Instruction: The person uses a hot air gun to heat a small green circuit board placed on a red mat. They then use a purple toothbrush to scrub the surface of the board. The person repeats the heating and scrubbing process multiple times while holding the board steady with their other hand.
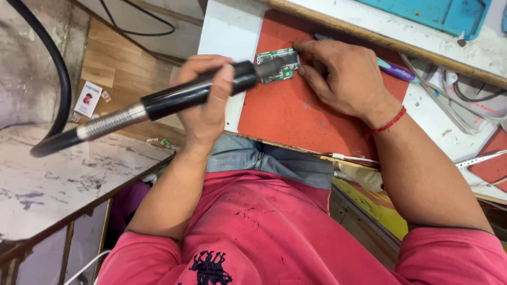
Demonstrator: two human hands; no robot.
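While the left hand [203, 100] grips a black, metal-necked rotary handpiece [174, 100], its tip meets a small green circuit board [278, 64] that the right hand [343, 79] pins flat with its fingertips. Beneath both lies an orange-red rubber mat [296, 116] on a white worktop [229, 26]; left of the left hand, a marbled grey table [63, 179] and wooden floor [121, 68].

Pink-red T-shirt [253, 232], red thread wristband [389, 124], jeans [264, 158]
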